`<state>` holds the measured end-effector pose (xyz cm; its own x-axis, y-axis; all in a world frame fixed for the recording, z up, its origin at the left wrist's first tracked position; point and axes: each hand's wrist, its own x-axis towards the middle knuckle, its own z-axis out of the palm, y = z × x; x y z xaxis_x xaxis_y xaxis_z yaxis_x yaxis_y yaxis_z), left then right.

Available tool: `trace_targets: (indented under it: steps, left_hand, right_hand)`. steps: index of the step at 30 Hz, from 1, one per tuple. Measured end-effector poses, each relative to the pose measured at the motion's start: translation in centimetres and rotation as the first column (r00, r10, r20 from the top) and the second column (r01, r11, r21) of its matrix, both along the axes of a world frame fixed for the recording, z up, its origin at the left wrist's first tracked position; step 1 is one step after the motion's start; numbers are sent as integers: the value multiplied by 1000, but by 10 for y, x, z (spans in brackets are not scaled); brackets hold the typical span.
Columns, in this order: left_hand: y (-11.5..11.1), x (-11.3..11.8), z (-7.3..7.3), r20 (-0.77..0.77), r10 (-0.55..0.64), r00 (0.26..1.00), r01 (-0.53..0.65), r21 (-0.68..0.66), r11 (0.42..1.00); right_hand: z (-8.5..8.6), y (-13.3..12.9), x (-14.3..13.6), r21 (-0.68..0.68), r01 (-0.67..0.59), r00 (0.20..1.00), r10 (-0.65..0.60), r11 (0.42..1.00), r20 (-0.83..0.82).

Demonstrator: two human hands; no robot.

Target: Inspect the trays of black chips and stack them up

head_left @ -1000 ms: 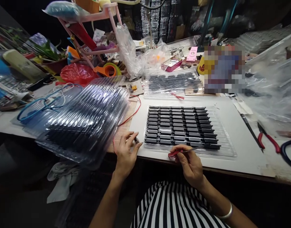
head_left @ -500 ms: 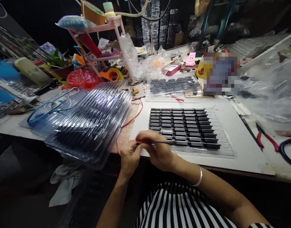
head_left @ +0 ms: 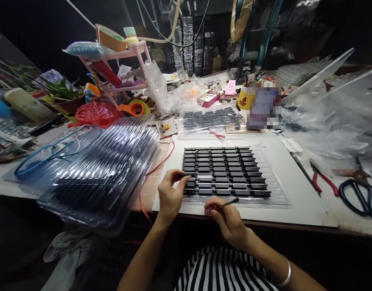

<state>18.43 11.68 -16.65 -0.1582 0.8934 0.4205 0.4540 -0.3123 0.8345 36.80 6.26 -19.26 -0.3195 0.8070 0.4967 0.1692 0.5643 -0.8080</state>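
My left hand (head_left: pixel 170 196) is at the left edge of a clear plastic tray (head_left: pixel 278 193), thumb and forefinger pinched on a small black part (head_left: pixel 186 174). Rows of black comb-edged parts (head_left: pixel 234 181) lie in the tray's grooves, with a gap in one row near the left. In front of the tray, my right hand (head_left: pixel 230 222) is closed around a thin dark tool (head_left: pixel 228 203) with a reddish handle. Its dark tip points right, and the fingers hide much of the handle, so its exact kind is unclear.
Stacked clear trays (head_left: pixel 113 161) with blue cable (head_left: pixel 52 151) lie at left. Behind is another filled tray (head_left: pixel 210 121). Red-handled pliers (head_left: pixel 324 178) and scissors (head_left: pixel 360 198) lie right, near plastic bags (head_left: pixel 328 129). A pink rack (head_left: pixel 125 52) stands at back left.
My hands have separated. The left moved up to the tray's left edge with the black part; the right moved right and down with the tool. The camera view has also shifted.
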Motion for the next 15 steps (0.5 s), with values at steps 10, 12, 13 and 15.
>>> trace_targets:
  steps: [10, 12, 13, 15]
  left_hand:
    - [29, 24, 4, -401, -55, 914, 53, -15, 998]
    - [35, 10, 4, -425, -27, 905, 30, 2, 1000]
    - [40, 3, 5, -435, -18, 900, 25, 10, 1000]
    - [53, -8, 6, -458, -11, 889, 23, 21, 1000]
  right_hand:
    - [-7, 0, 1, -41, 34, 997, -37, 999, -74]
    - [-7, 0, 2, -42, 24, 997, -27, 999, -77]
    - [-7, 0, 2, -39, 19, 997, -22, 999, -77]
    - [-7, 1, 2, -33, 0, 997, -3, 999, -82]
